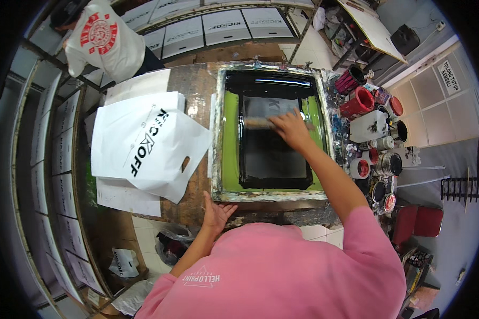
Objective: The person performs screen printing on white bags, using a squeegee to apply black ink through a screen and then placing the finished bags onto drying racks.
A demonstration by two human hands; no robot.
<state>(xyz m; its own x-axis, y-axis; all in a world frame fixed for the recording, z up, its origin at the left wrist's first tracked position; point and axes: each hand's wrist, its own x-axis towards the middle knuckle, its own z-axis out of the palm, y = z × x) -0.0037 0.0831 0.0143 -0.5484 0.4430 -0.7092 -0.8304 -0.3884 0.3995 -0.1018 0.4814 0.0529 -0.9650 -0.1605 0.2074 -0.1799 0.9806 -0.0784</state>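
Observation:
A screen-printing frame with paint-smeared edges lies on the table before me. Green borders surround its dark mesh, and black ink pools along the far end. My right hand is closed around a wooden-handled squeegee, somewhat blurred, across the mesh. Faint lettering shows through the mesh beyond it. At the near left corner of the frame, my left hand has its fingers spread and holds nothing. To the left lies a stack of white bags with black lettering; the top one has a handle slot and lies askew.
Ink tubs and cans, including a red tub and a white jerrycan, crowd the table's right side. Racks of printed bags stand behind and at left. Another person in a white shirt is at the far left. A red chair stands right.

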